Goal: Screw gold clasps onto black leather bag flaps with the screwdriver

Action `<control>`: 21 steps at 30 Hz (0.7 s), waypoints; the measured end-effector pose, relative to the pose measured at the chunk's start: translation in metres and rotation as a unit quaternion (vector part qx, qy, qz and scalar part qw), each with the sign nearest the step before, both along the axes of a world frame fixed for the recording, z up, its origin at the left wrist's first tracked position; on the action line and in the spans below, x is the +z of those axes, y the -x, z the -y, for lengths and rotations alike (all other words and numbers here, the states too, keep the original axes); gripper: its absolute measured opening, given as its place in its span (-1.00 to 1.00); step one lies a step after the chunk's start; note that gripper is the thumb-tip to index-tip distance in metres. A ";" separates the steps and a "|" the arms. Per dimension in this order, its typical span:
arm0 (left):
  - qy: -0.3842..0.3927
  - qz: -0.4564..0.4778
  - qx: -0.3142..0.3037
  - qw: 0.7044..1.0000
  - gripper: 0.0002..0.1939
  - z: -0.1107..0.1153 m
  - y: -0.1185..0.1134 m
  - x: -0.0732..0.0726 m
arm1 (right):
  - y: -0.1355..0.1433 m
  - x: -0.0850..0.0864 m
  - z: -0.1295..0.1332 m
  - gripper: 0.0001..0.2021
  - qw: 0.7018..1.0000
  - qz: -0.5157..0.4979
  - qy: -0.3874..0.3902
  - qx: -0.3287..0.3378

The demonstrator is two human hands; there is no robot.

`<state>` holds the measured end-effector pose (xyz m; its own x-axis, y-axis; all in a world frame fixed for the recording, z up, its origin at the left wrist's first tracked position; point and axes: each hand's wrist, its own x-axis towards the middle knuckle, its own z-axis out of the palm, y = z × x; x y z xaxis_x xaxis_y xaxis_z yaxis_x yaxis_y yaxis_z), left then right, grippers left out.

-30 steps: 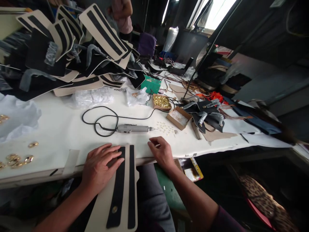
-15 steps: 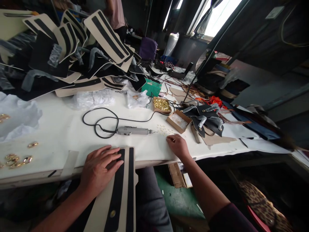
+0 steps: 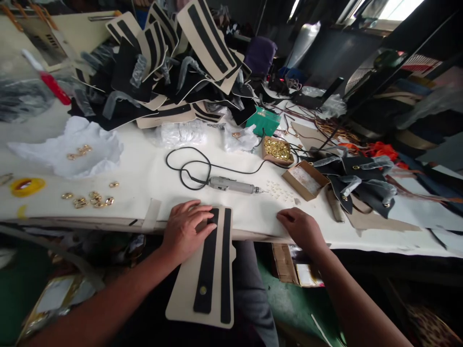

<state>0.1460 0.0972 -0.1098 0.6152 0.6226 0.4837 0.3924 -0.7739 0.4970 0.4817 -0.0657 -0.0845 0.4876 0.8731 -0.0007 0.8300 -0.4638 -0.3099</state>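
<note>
Flatly, left hand (image 3: 186, 232) rests on round-cornered beige panel (image 3: 215, 270), black-striped.

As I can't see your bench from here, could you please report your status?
Left hand on striped panel. Right hand curled near small pieces, grip hidden. Gray tool beyond panel, apart from both hands.

Daylight is glaring blank white from the window (image 3: 403, 8), high beyond the table (image 3: 141, 164)'s right end, and the table's white top is gleaming pale. Behind the table I'm peering into near-black gloom; under it, the floor (image 3: 285, 306) is sinking into murk. A faint shadow is pooling on the table beside the right hand (image 3: 302, 229). Near the table's left end, a red tool (image 3: 55, 87) is blurring, while wide-angle distortion is stretching both forearms (image 3: 358, 294) below.
</note>
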 end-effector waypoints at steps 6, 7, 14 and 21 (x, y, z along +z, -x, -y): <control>0.013 0.001 0.003 1.000 -0.82 0.000 0.001 -0.001 | 0.010 0.004 -0.005 -0.71 0.982 0.173 0.058 0.049; 0.013 0.001 0.003 1.000 -0.81 0.000 0.001 -0.002 | 0.011 0.004 -0.005 -0.71 0.979 0.190 0.058 0.053; 0.016 0.008 0.002 1.000 -0.81 -0.001 0.001 -0.004 | 0.005 -0.006 -0.005 -0.66 0.971 0.234 0.007 0.057; 0.026 0.009 0.004 1.000 -0.82 0.000 0.002 -0.002 | 0.003 -0.007 0.000 -0.73 0.987 0.155 -0.029 0.041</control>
<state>0.1444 0.0972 -0.1117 0.6020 0.6523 0.4606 0.3892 -0.7434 0.5440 0.4789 -0.0662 -0.0917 0.3841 0.9038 0.1886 0.9231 -0.3800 -0.0591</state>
